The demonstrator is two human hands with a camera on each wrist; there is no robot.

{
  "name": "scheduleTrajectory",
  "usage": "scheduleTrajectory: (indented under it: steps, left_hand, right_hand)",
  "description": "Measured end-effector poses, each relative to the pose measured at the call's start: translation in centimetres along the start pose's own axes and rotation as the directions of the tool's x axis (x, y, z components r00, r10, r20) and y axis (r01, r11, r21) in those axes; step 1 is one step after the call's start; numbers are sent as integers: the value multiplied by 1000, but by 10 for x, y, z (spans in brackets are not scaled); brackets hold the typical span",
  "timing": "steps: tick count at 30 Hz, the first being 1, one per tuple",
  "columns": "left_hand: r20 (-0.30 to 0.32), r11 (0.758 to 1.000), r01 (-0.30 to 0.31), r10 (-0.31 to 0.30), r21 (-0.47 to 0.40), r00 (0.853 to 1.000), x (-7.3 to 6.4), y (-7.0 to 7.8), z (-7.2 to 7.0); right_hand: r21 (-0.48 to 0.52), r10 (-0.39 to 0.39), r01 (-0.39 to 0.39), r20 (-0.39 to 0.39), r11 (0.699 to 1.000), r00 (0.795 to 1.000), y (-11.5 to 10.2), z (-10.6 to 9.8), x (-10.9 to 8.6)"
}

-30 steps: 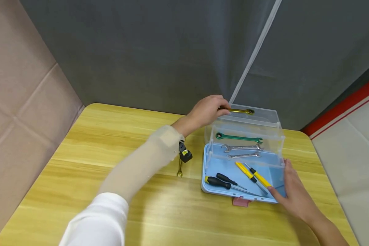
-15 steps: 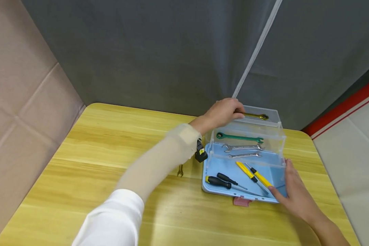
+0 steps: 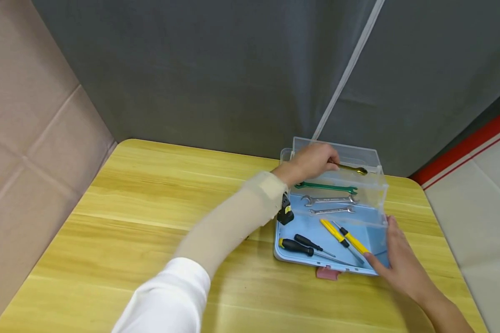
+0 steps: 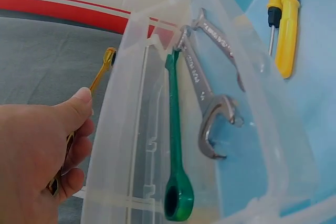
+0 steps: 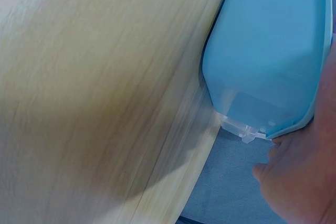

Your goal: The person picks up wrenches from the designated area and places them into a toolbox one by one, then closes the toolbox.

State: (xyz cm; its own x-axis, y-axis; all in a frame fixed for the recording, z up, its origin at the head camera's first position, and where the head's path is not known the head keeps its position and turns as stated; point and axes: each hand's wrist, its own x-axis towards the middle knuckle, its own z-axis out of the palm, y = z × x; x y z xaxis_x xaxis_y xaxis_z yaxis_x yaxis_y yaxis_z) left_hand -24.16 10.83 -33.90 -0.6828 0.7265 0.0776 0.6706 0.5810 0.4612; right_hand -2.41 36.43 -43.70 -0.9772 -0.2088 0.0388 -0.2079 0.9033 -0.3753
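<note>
My left hand (image 3: 316,161) pinches a gold ratchet wrench (image 3: 356,169) over the back of the toolbox's clear fold-out tray (image 3: 375,196). In the left wrist view, the gold wrench (image 4: 100,74) runs through the curled fingers, its ring end sticking out past the thumb. Below it in the tray lie a green ratchet wrench (image 3: 327,188) and two silver wrenches (image 3: 329,200). My right hand (image 3: 404,263) grips the right wall of the blue toolbox (image 3: 293,226), thumb over the rim and fingers along the outside, as the right wrist view partly shows.
Inside the toolbox lie two black-handled screwdrivers (image 3: 296,247) and two yellow-handled tools (image 3: 333,232). A pink latch (image 3: 327,273) hangs at its front. The wooden table (image 3: 150,222) meets a grey curtain (image 3: 191,83) behind. My left forearm hides most of the table beside the box.
My left hand has moved right and down towards the clear tray with the gold wrench. Its forearm now covers another gold wrench on the table. The right hand stays put.
</note>
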Motion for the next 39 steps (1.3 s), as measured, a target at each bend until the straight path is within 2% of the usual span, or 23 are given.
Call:
scheduleTrajectory:
  steps: [4,13,20,35,39]
  left_hand:
    - [23,1000,17,-17,22,1000,2,1,5]
    - [23,999,50,-50,5,998,0,2,11]
    - [10,999,48,-48,20,999,0,1,15]
    - [39,994,98,-100,58,994,2,7,18]
    - [32,994,92,-94,52,995,2,7,17]
  right_hand:
    - [-2,1,-1,-3,1000,1000,-1,0,0]
    - [-9,-14,14,-13,1000,1000,-1,1,-1]
    - [-11,-19,19,-20,1000,1000,0,1,0]
    - [9,0,0,-10,1000,1000,-1,1,0]
    - [7,-8,8,-16,1000,1000,0,1,0]
